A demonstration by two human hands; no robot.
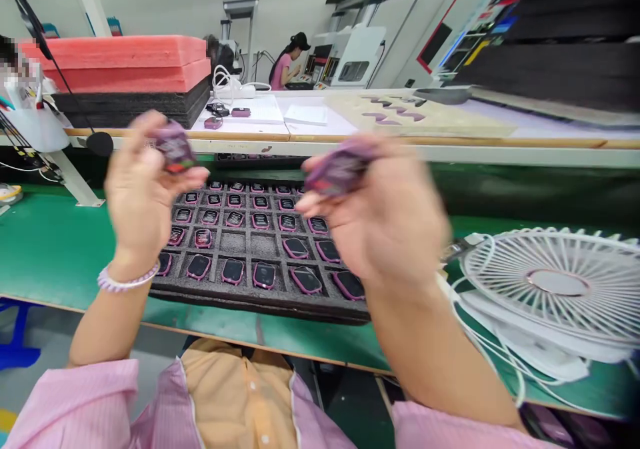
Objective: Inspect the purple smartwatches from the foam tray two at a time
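Observation:
My left hand is raised over the left side of a black foam tray and grips a purple-framed smartwatch body between thumb and fingers. A second purple watch body is pinched in my right hand, above the tray's right side. Both are blurred by motion, their dark screens showing some coloured marks. Below, the foam tray has rows of square pockets, most holding a purple watch such as this one. Two neighbouring pockets near the middle hold no watch. My right forearm and hand cover part of the tray's right end.
A white fan with loose cables lies at the right. Red foam blocks stand on black foam at the back left. The raised shelf carries papers and purple pieces. Farther back, a person sits at a machine.

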